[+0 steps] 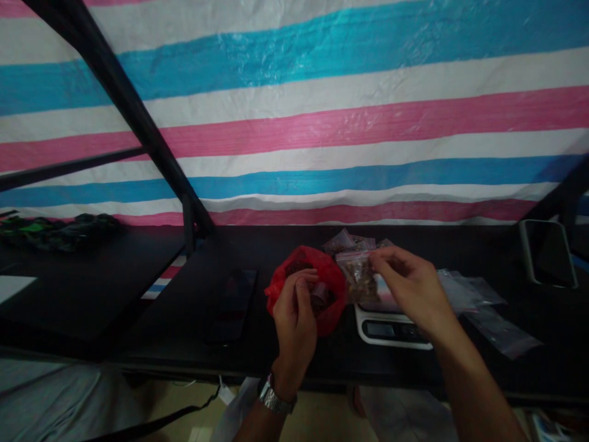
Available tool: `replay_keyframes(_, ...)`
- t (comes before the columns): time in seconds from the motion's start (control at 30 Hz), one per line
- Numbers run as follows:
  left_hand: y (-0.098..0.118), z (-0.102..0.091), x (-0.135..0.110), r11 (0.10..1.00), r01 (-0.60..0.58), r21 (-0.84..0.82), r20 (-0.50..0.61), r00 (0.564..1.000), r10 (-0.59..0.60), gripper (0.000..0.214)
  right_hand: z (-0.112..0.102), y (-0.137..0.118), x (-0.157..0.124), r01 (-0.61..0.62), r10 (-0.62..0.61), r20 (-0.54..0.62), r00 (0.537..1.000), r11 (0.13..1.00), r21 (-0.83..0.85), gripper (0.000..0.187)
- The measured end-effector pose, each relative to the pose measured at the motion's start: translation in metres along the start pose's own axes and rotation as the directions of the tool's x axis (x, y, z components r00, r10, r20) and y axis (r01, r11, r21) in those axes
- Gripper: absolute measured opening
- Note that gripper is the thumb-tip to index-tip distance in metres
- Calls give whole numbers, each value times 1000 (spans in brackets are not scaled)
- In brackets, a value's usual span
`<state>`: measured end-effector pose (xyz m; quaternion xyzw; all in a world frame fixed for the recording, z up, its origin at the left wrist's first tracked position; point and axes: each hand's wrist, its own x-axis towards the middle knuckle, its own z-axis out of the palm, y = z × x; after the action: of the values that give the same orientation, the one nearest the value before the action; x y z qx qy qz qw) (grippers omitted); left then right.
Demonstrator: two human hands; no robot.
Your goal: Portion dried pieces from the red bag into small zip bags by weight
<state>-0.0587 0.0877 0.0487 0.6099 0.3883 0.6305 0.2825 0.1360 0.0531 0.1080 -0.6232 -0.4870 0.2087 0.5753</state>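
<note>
A red plastic bag (pixel 335 312) stands with its mouth spread, and brown loose bits show inside. My left hand (pixel 294 310) is over the bag's mouth, fingers bent and pressed together; what they hold, if anything, is hidden. Close to those fingertips, a small pale translucent piece (pixel 319 293) lies in the bag. My right hand (pixel 411 285) pinches the top corner of a small clear zip bag (pixel 359 279) filled with brown bits. That zip bag hangs upright between the red bag and a white digital scale (pixel 363 331), partly in front of the scale's plate.
Several filled zip bags (pixel 343 241) lie behind the held one. Flat clear bags (pixel 499 328) spread out right of the scale. A dark phone (pixel 237 301) lies left, another phone (pixel 548 253) far right. Black frame bars (pixel 151 141) rise before a striped sheet (pixel 322 129).
</note>
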Motion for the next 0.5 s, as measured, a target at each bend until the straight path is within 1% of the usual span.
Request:
replay_keyframes(0.03,0,0,0,1000,-12,6,-23,1000,12,34,-10,6,3,-62,62,-43,997,998,-1,30)
replay_keyframes(0.1,-1,0,0,999,-41,27,-46,998,42,33,-27,20,8,-170,167,-79,983,985,-42,34)
replay_keyframes(0.17,-1,0,0,996,-72,44,-53,996,74,33,-37,35,11,-230,219,-96,971,965,-128,36)
replay_keyframes(0.27,-1,0,0,990,-116,77,-51,991,120,33,-38,55,14,-232,195,-164,967,940,-250,35)
replay_keyframes(0.37,0,0,0,983,-148,109,-49,987,154,33,-39,68,17,-218,144,-257,956,932,-288,34)
replay_keyframes(0.43,0,0,0,978,-162,133,-53,984,170,34,-44,75,16,-220,123,-322,939,933,-286,40)
replay_keyframes(0.5,0,0,0,973,-170,159,-59,982,181,36,-51,81,12,-234,112,-400,909,934,-270,49)
